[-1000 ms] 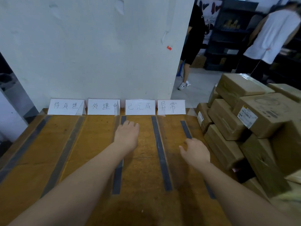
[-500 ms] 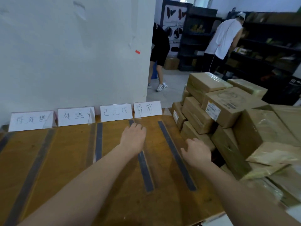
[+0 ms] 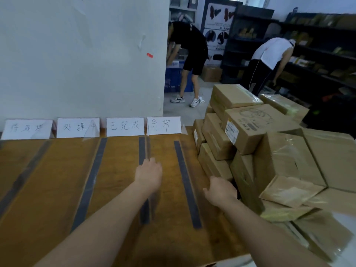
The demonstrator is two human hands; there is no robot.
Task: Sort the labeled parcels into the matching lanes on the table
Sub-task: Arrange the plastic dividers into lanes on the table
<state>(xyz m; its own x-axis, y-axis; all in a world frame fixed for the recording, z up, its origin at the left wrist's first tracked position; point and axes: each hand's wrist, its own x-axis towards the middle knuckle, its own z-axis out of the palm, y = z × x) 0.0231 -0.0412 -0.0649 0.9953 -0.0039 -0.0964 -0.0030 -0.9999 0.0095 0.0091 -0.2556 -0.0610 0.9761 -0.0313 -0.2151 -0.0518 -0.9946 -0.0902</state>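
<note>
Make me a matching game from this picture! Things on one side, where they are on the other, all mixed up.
Things: 1 left hand; 2 right hand; 3 paper signs; 4 cardboard parcels.
Places: A piled up on the right; B in a row at the table's far edge; C over a dark tape strip; D beside the pile's lowest boxes.
Pairs: 1-C, 2-D, 3-B, 4-A.
</note>
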